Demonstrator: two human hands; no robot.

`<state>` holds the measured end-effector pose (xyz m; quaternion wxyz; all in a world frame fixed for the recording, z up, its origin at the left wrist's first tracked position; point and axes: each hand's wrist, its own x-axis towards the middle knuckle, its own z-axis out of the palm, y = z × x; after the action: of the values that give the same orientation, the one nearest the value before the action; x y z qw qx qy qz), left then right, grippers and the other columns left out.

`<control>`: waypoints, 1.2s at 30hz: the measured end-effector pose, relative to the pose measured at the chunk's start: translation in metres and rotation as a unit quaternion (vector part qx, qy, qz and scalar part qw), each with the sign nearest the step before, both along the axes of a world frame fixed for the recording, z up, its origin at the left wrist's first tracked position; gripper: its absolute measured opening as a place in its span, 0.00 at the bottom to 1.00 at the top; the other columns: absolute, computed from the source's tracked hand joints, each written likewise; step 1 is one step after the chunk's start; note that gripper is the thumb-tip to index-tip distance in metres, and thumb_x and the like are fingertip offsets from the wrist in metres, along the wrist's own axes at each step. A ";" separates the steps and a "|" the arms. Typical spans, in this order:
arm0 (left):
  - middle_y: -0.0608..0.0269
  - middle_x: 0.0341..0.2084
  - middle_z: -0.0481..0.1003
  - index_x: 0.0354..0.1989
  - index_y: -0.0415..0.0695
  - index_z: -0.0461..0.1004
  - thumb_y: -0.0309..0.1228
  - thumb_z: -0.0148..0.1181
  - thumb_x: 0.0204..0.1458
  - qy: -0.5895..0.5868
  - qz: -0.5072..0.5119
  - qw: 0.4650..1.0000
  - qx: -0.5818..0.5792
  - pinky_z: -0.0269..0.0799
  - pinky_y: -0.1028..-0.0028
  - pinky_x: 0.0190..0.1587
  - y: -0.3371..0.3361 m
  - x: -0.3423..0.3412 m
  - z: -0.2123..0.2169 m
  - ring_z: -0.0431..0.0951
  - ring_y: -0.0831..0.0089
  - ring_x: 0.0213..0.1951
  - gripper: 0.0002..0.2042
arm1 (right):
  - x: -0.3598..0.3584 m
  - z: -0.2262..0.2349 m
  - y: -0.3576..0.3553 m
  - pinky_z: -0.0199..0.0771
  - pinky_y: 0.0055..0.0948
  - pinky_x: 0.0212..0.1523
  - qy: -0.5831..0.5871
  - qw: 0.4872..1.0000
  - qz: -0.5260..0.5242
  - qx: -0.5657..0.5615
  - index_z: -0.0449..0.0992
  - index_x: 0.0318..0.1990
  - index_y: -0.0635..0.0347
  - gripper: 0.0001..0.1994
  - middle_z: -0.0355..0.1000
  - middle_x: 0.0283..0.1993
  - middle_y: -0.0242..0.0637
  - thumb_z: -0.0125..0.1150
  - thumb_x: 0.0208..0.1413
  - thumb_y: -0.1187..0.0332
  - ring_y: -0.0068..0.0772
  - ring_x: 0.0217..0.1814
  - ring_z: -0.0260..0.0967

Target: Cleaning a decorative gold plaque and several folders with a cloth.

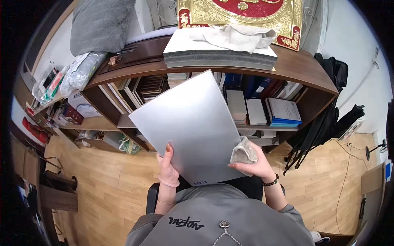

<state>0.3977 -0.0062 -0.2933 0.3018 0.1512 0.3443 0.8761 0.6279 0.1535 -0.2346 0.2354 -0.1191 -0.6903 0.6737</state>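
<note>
A large silvery sheet (186, 123) with a smooth, shiny face is held up at a slant in front of me. At its lower left edge my left hand (167, 168) grips it, thumb on the face and the other fingers out of sight behind. My right hand (258, 164), with a beaded bracelet at the wrist, is closed around a crumpled greyish-white cloth (244, 151) at the sheet's right edge. Whether those fingers also touch the sheet cannot be made out. Across the shelf top lies a thick stack of similar flat sheets (221, 57), with another pale cloth (238, 37) on it.
A dark wooden bookcase (312, 78) full of books and folders stands ahead. Behind the stack leans a gold and red ornate panel (242, 12). Grey cushion (100, 26) and plastic-wrapped bundle (84, 69) sit at left; black folded stands (316, 127) and a floor cable (344, 176) are at right.
</note>
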 end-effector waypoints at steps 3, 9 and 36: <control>0.58 0.56 0.65 0.64 0.39 0.53 0.35 0.63 0.54 0.014 0.047 0.995 -0.091 0.58 0.68 0.62 0.010 0.015 -0.008 0.64 0.68 0.58 0.33 | 0.001 -0.003 -0.001 0.72 0.26 0.44 0.019 0.999 -0.032 -0.040 0.72 0.51 0.63 0.24 0.75 0.40 0.30 0.72 0.44 0.72 0.21 0.41 0.72; 0.56 0.65 0.53 0.69 0.40 0.40 0.44 0.66 0.49 0.107 -0.077 0.986 -0.105 0.46 0.64 0.68 0.021 0.054 0.008 0.52 0.64 0.67 0.47 | 0.014 0.008 -0.020 0.77 0.30 0.43 -0.034 0.876 -0.231 0.421 0.77 0.47 0.59 0.22 0.77 0.38 0.38 0.68 0.38 0.75 0.33 0.41 0.76; 0.46 0.39 0.74 0.49 0.31 0.68 0.32 0.49 0.33 -0.203 -0.208 0.955 -0.065 0.74 0.63 0.46 0.049 0.002 -0.073 0.76 0.52 0.40 0.29 | 0.033 -0.067 0.030 0.64 0.45 0.61 -0.091 0.711 -0.224 0.661 0.79 0.47 0.51 0.17 0.72 0.55 0.36 0.60 0.47 0.74 0.45 0.60 0.66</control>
<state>0.3993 0.0427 -0.3665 0.5500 0.0187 0.2925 0.7820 0.6607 0.1839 -0.3018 0.3340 -0.1444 -0.9305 -0.0408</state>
